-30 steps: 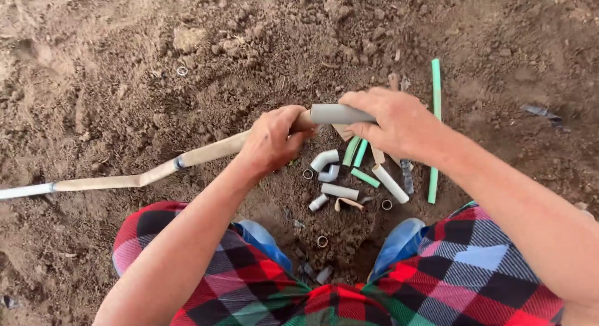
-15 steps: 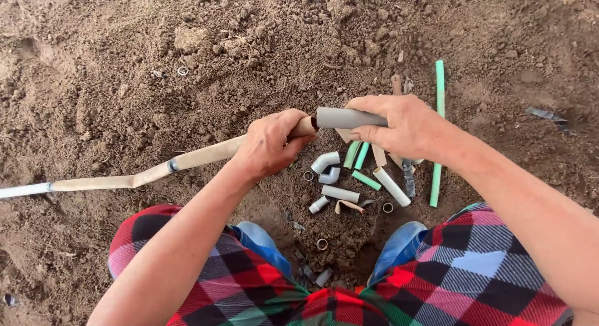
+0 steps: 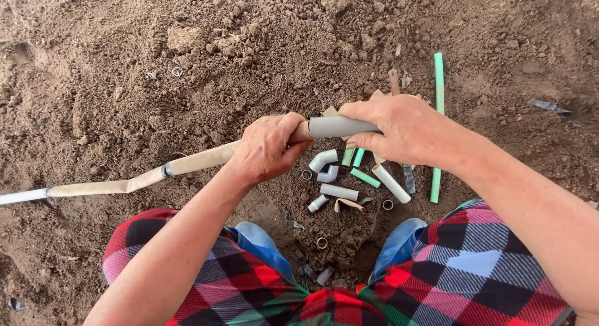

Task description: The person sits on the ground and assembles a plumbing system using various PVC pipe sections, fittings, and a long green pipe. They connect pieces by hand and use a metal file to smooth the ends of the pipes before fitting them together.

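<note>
Little has shifted: both hands stay clamped at the joint. Short grey plastic pipe (image 3: 342,126) sits in the right hand (image 3: 399,127), meeting the flattened tan hose (image 3: 187,164) gripped by the left hand (image 3: 268,148). Below lie white pipe elbows (image 3: 324,164) and green tube offcuts (image 3: 438,114) on brown soil (image 3: 187,64)

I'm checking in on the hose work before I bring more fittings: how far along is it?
Done: a clamp ring already joins the flat tan hose to a white pipe. In hand: left hand holds the hose end, right hand the grey pipe piece against it. Left: elbows, offcuts and rings lie unused on the soil.
</note>
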